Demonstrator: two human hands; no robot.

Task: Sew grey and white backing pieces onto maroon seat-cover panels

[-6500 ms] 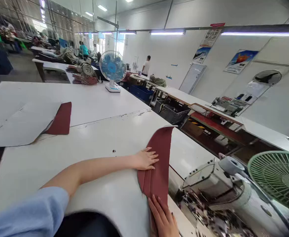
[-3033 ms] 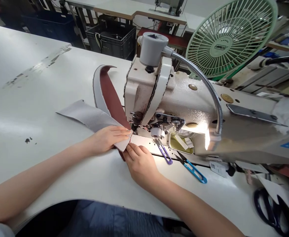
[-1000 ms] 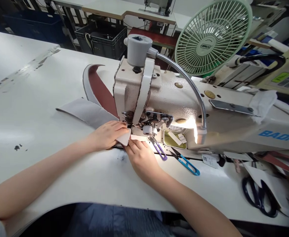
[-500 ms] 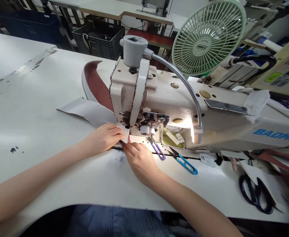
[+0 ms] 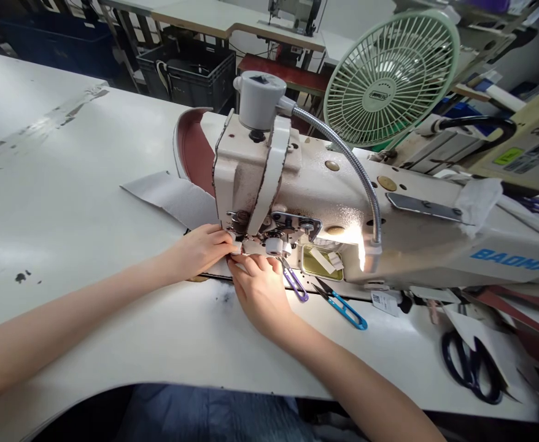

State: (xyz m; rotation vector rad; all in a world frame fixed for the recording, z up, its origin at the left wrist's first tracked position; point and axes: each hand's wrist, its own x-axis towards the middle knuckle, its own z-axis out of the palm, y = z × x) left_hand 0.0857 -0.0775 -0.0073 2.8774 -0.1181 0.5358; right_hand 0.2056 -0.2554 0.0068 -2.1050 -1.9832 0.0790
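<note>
Grey piece (image 5: 172, 195) is pressed at its near end by left hand (image 5: 205, 250), beside machine (image 5: 260, 169); red piece (image 5: 196, 152) is partly hidden behind it. Right hand (image 5: 264, 290) is placed close by; neither grip can be told.

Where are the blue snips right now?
Head view, right of centre: the blue snips lie right of the right hand, between the purple snips and the dark scissors, nearer the purple ones.
</note>
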